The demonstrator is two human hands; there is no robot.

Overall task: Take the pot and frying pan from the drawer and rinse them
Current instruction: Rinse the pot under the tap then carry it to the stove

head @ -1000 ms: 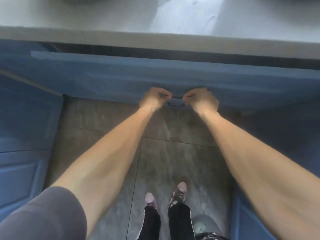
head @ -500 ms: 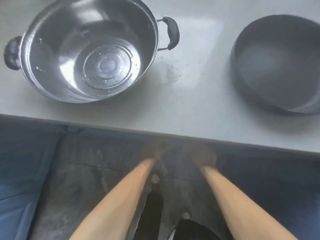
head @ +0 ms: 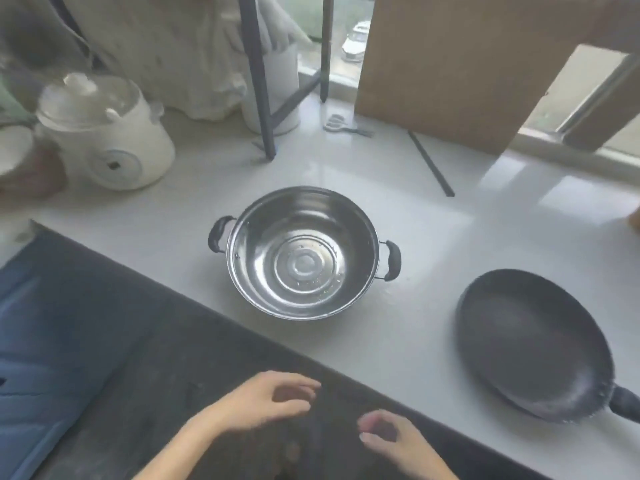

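A steel pot [head: 301, 252] with two black side handles stands upright on the white countertop [head: 426, 237], with water drops inside. To its right lies a black frying pan [head: 533, 344], its handle pointing off the right edge. My left hand [head: 266, 400] and my right hand [head: 388, 434] hover below the counter's front edge, over the dark floor. Both hold nothing, fingers loosely curled and apart. Neither hand touches the pot or the pan.
A white rice cooker [head: 104, 140] stands at the back left. A black stand leg [head: 258, 77], a white canister [head: 280, 88] and a brown board [head: 460, 64] line the back by the window. Blue cabinet fronts [head: 38, 334] sit at the lower left.
My hands have let go of the drawer handle and risen toward the counter edge. My view has lifted from the drawer and floor to the countertop with the pot and pan.
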